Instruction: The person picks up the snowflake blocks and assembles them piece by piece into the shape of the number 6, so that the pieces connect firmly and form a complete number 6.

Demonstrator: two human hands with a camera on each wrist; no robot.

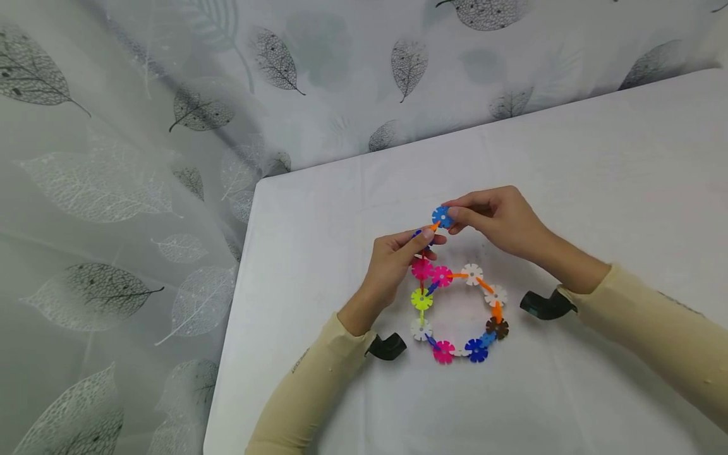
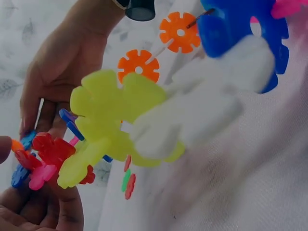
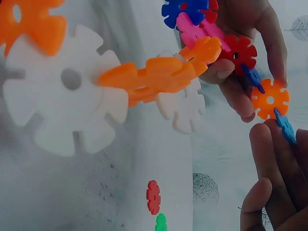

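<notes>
A ring of notched plastic flower discs lies on the white table, joined edge to edge in pink, white, yellow, orange, brown and blue. From its upper left a short chain rises into my left hand (image 1: 392, 262), whose thumb and fingers pinch a dark blue disc (image 1: 419, 239). My right hand (image 1: 506, 221) pinches a light blue disc (image 1: 442, 217) between thumb and fingers. That disc meets an orange disc (image 3: 270, 99), which is slotted to the chain beside the left fingers. In the left wrist view, a yellow disc (image 2: 98, 103) and a blurred white disc (image 2: 192, 110) loom close.
Under each wrist hangs a black camera mount (image 1: 547, 305). The white tabletop (image 1: 318, 253) ends at a leaf-patterned curtain (image 1: 335, 69) behind and to the left. A red disc (image 3: 153, 197) and a green disc (image 3: 161, 222) show small in the right wrist view.
</notes>
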